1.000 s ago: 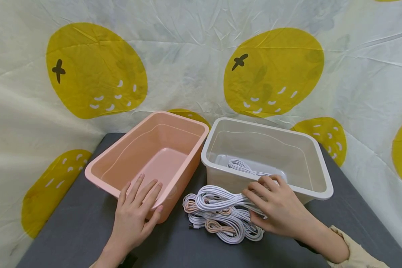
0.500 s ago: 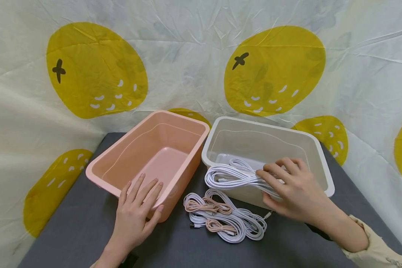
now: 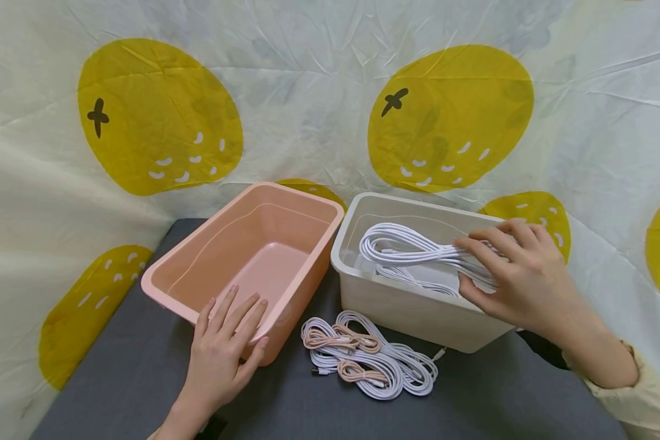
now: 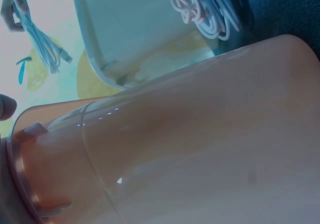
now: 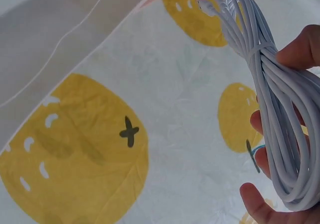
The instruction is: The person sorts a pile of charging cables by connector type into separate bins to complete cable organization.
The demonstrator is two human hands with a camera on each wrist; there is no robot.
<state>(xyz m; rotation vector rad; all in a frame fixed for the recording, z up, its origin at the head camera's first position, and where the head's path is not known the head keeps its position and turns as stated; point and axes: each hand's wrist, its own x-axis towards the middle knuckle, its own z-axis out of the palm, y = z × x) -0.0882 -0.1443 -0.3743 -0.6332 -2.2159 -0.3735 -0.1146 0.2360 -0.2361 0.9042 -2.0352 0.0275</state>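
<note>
In the head view, my right hand (image 3: pixel 528 281) grips a coiled bundle of white cable (image 3: pixel 404 247) above the beige bin (image 3: pixel 412 315). The right wrist view shows the thumb on one side of this white cable (image 5: pixel 265 79) and fingers on the other, with its plug ends outward. Another coiled white cable (image 3: pixel 412 279) lies inside the beige bin. My left hand (image 3: pixel 220 351) rests on the near rim of the pink bin (image 3: pixel 280 226), its fingers extended inward and spread. In the left wrist view, the pink bin's wall (image 4: pixel 200 134) hides most of that hand.
In front of the beige bin, a pile of white cables (image 3: pixel 387 370) and peach cables (image 3: pixel 357 371) lies on the dark grey tabletop (image 3: pixel 286 409). A whitish cloth (image 3: pixel 308 122) with yellow fruit prints hangs behind the bins.
My right hand has lifted the white cable bundle off the pile, moving it up and right over the beige bin. The left hand stays on the pink bin.
</note>
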